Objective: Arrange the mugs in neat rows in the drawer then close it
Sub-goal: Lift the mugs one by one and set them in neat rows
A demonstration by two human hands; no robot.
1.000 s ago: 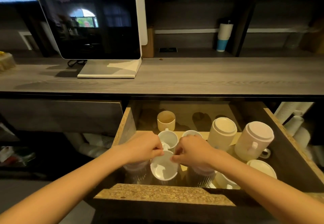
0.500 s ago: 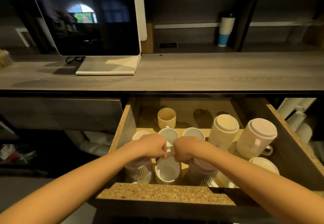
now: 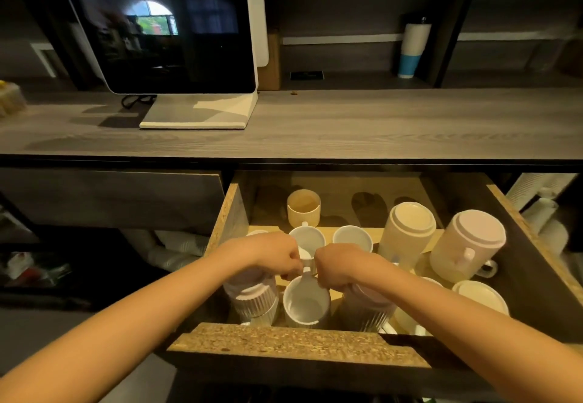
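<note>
Beyond your fingers (image 3: 291, 265), the open drawer (image 3: 230, 219) holds an upright white mug (image 3: 304, 306) just below them, flanked by two ribbed cups turned upside down (image 3: 252, 298). Two more white mugs (image 3: 307, 238) and a cream cup (image 3: 303, 207) stand farther back. Above, the grey desk (image 3: 378, 125) carries a monitor (image 3: 176, 33).

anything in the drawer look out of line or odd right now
Yes. The beige mug stands alone at the back, apart from the rows. On the right, two tall upside-down mugs lean tilted, and a white mug sits loose near the drawer wall.
</note>
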